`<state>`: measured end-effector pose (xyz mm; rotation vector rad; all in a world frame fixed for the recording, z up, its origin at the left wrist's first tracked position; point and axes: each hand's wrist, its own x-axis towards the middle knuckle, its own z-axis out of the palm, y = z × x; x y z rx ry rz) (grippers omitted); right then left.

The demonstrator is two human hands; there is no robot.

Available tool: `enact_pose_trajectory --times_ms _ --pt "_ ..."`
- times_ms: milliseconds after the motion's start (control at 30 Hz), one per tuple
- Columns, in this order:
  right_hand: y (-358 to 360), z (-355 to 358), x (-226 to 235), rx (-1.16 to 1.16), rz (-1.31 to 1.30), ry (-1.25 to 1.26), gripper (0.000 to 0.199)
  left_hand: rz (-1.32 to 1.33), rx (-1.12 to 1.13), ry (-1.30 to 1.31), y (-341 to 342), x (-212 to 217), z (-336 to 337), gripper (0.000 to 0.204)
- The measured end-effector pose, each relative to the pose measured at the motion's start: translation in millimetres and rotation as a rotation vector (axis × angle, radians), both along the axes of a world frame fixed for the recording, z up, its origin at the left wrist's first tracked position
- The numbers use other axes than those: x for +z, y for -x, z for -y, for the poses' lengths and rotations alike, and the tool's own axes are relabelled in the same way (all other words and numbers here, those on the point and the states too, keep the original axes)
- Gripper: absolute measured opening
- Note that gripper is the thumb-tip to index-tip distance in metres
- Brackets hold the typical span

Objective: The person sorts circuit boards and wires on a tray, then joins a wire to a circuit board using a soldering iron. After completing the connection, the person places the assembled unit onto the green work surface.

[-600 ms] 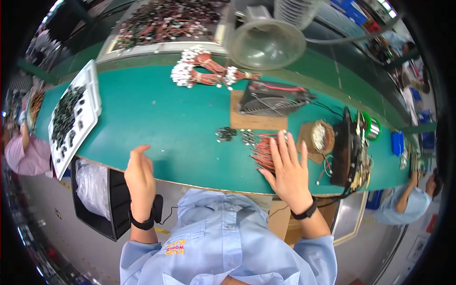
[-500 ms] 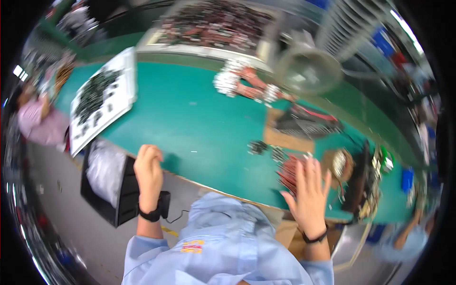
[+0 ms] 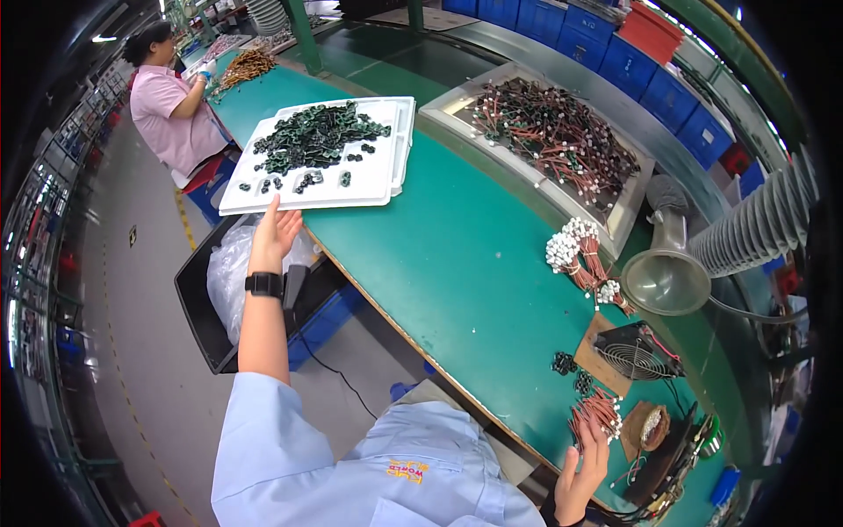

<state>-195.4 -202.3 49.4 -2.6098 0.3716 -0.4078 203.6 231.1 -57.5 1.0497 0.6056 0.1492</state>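
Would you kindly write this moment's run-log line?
left hand: open, at white tray; right hand: at red wires; dark parts: on tray

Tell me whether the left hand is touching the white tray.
Cannot tell. In the head view, the left hand overlaps the near edge of the white tray, but that overlap alone does not show contact.

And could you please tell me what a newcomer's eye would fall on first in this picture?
Probably the white tray, heaped with dark green parts, toward the left of the green bench, the left hand at the tray's near edge. Next, perhaps, the tangle of reddish wires in a pale frame beyond the bench, and the clear funnel at right.
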Motion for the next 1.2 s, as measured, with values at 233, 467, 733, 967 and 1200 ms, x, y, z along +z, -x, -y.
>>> enact_pose_trajectory --times_ms 233,467,733,967,1200 --pt "-10.7 -13.5 -0.5 0.105 0.016 -0.019 0.027 0.036 -0.18 0.049 -50.6 -29.7 -44.9 0.037" --pt "-10.1 -19.9 3.9 0.121 -0.026 -0.008 0.026 0.236 -0.219 0.275 -1.9 -4.8 -9.3 0.033" --pt "-2.9 -33.9 3.4 0.085 0.02 -0.088 0.02 0.38 -0.274 0.464 85.7 -2.5 19.8 0.045" --pt "-31.0 -42.6 8.4 0.346 0.12 -0.094 0.038 0.231 -0.416 0.384 187.3 -26.5 -11.4 0.052" --pt "-73.8 -68.9 20.5 0.479 0.072 0.074 0.088 0.266 -0.671 0.475 226.1 -45.8 57.7 0.061"
